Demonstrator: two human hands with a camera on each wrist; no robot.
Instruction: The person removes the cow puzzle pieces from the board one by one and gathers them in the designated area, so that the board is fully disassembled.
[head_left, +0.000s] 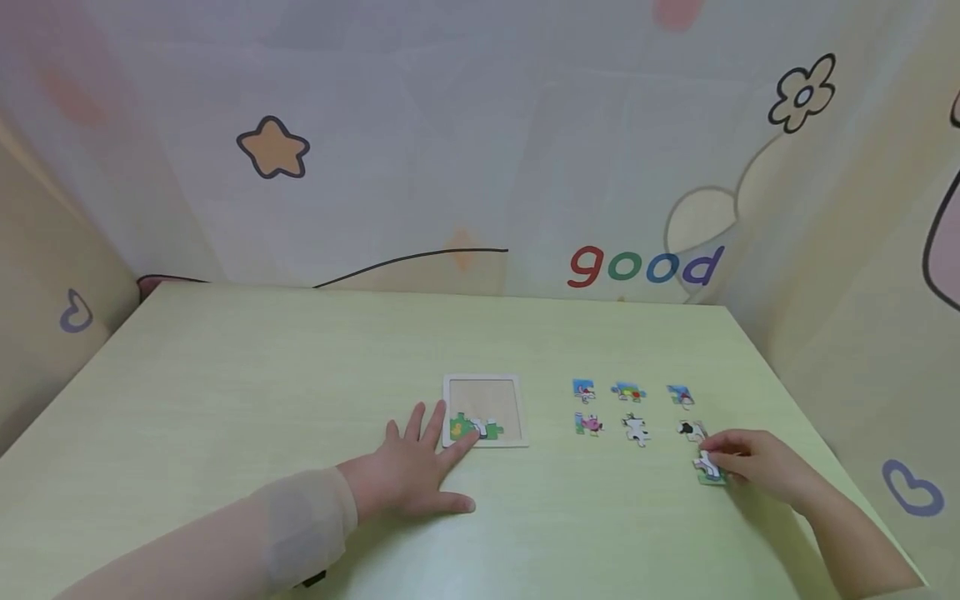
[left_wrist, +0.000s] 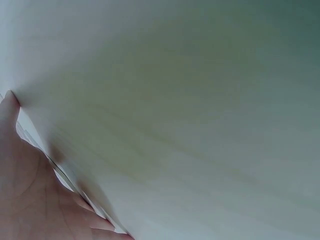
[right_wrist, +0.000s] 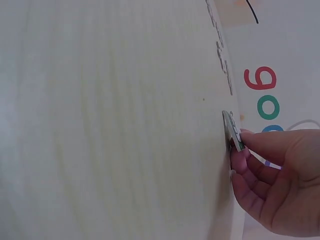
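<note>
A square white-rimmed puzzle tray [head_left: 523,417] lies at mid-table, with joined green pieces [head_left: 459,428] along its lower left. My left hand [head_left: 416,471] is spread flat, its fingers at the tray's left and lower edge, one fingertip at the fitted pieces. In the left wrist view, the thumb and palm show at the lower left. At the right, my right hand [head_left: 772,468] pinches a green-and-white puzzle piece [head_left: 708,470] between thumb and fingers. The right wrist view shows this puzzle piece [right_wrist: 235,132] tilted, one edge near or on the table; contact is unclear.
Several loose puzzle pieces lie in two rows right of the tray, among them a black-and-white one [head_left: 690,430] just beyond my right hand, a white spotted one [head_left: 636,429] and a pink one [head_left: 588,423]. A printed curtain [head_left: 480,167] hangs behind the table [head_left: 247,375].
</note>
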